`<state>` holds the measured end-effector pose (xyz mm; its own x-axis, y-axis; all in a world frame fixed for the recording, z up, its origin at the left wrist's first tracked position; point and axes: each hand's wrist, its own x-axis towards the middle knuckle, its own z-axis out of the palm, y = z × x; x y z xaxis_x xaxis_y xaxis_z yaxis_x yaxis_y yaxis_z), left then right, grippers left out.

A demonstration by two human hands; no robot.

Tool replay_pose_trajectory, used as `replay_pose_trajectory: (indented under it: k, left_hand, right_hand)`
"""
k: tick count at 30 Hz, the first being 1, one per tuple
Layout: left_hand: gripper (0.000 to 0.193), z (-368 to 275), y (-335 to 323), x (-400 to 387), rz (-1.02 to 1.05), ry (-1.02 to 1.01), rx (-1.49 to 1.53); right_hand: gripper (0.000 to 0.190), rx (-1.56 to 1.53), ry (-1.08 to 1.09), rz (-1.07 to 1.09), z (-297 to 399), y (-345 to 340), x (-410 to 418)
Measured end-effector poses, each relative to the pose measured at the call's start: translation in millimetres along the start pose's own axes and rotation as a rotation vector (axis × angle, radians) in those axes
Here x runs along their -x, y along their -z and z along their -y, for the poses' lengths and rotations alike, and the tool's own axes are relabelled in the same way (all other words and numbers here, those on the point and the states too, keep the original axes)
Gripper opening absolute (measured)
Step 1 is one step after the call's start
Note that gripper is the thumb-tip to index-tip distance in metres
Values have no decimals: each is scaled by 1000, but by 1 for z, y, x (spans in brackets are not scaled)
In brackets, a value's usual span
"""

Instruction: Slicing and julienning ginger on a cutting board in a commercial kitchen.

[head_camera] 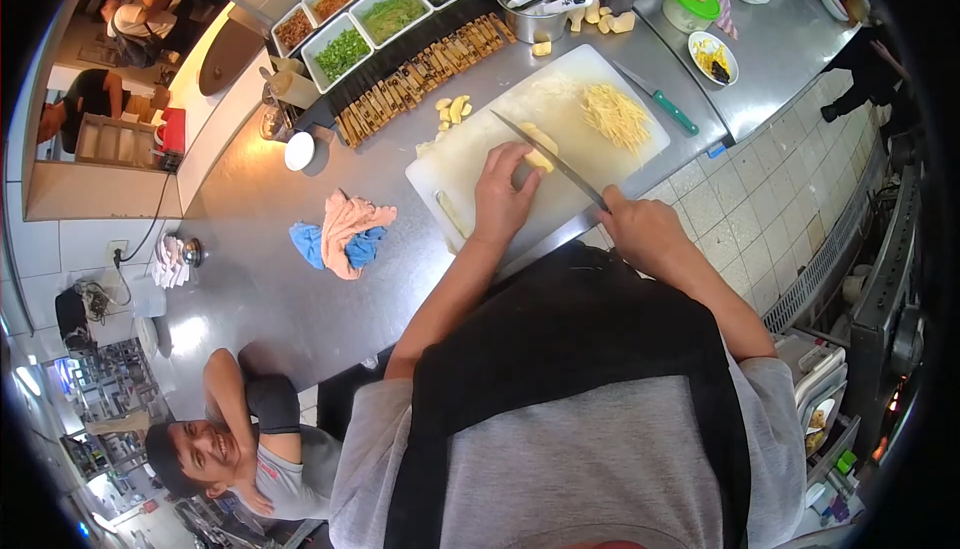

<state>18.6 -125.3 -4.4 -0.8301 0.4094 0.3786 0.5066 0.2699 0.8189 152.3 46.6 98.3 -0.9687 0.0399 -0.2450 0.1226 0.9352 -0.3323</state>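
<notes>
My left hand (507, 189) presses its fingertips on a peeled pale-yellow piece, likely ginger root (541, 145), on the white plastic cutting board (480, 128). In my right hand (646, 228) is the handle of a kitchen knife (559, 162), its long blade lying across the piece beside my left fingers. A pile of thin yellow strips (616, 117) rests on the right part of the board. Just past the board's right edge lies a small knife with a green handle (675, 112). Small yellow trimmings (453, 110) sit on the steel counter beyond the board's upper left edge.
White tubs of chopped greens (341, 53) stand behind a row of wooden clips (424, 76). A steel pot with utensils (534, 20) is at the back. Orange and blue cloths (349, 237) and a small white bowl (299, 151) lie left. A co-worker (255, 444) leans on the counter at lower left.
</notes>
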Motion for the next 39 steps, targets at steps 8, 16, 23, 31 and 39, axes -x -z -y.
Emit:
replay_pose_trajectory:
  k: [8, 16, 23, 31, 39]
  left_hand:
    - [34, 0, 0, -1, 6, -8, 7]
    - [34, 0, 1, -1, 4, -2, 14]
    - [34, -3, 2, -2, 10, -12, 5]
    - [33, 0, 1, 2, -6, 11, 17]
    - [33, 1, 0, 1, -2, -12, -7]
  right_hand:
    - [23, 0, -20, 40, 4, 10, -1]
    - [23, -19, -36, 141, 7, 14, -23]
    - [22, -99, -51, -22, -1, -42, -43]
    - [23, -34, -2, -42, 2, -7, -22]
    - [22, 3, -8, 16, 3, 6, -2]
